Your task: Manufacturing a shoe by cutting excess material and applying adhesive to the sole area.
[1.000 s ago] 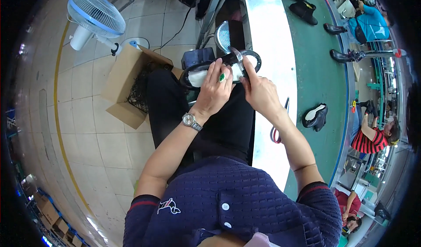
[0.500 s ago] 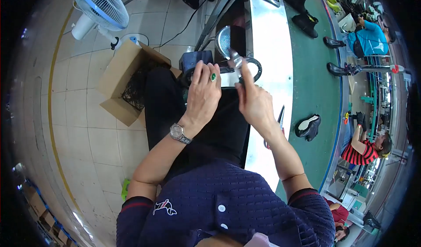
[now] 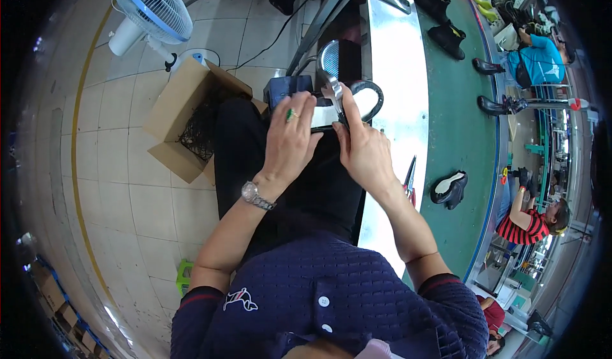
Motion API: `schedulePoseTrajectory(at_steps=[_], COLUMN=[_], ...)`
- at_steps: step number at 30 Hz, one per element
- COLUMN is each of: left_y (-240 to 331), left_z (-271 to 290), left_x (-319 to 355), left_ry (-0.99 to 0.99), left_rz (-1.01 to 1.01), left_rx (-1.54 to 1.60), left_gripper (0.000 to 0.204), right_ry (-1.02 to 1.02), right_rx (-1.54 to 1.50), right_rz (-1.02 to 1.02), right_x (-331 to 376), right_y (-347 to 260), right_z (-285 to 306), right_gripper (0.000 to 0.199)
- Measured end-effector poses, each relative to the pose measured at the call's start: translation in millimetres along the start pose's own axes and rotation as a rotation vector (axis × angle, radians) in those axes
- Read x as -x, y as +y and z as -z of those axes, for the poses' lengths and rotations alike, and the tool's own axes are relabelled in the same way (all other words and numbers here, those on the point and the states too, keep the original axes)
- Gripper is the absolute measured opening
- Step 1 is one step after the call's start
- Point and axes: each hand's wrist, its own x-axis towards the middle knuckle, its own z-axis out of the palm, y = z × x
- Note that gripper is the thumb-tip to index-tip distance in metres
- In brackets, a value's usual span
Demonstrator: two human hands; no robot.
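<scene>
Both hands close on the shoe just off the counter edge, its length crosswise, left hand flat on top, right hand pinching nearer the counter.

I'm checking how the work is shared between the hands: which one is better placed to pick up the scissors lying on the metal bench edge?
Probably the right hand: the scissors with reddish handles lie just beside its wrist, while the left hand steadies the black-and-white shoe part.
</scene>
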Motion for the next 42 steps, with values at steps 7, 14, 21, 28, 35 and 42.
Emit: schedulePoseTrajectory(at_steps=[7,14,21,28,35,42], left_y=[-21.8,-25.2,-37.8,-24.8,-50.5,-30.7], left_z=[7.7,8.2,19.6,46.1,71.5,56.3], left_x=[8.8,3.9,7.5,82.9,82.2,104.9], left_ry=[-0.063,-0.061,-0.135,-0.288,-0.008,-0.017], left_rz=[0.223,0.238,0.095,0.534,0.582,0.491], left_rx=[0.273,0.360,0.370,0.730,0.331,0.471], left_gripper=[0.095,0.102,0.110,0.094,0.033,0.031], right_ry=[-0.094,-0.038,0.090,-0.400,-0.521,-0.812], right_rx=[0.000,-0.046,0.116,-0.621,-0.560,-0.085], right_rz=[0.049,0.089,-0.039,-0.300,0.000,0.221], right_x=[-5.5,-12.3,-35.9,43.9,42.2,7.9], right_y=[-5.0,3.4,47.0,8.8,-11.9,-61.9], right_z=[-2.5,-7.1,12.2,30.5,14.7,38.7], right_gripper=[0.064,0.057,0.051,0.053,0.063,0.059])
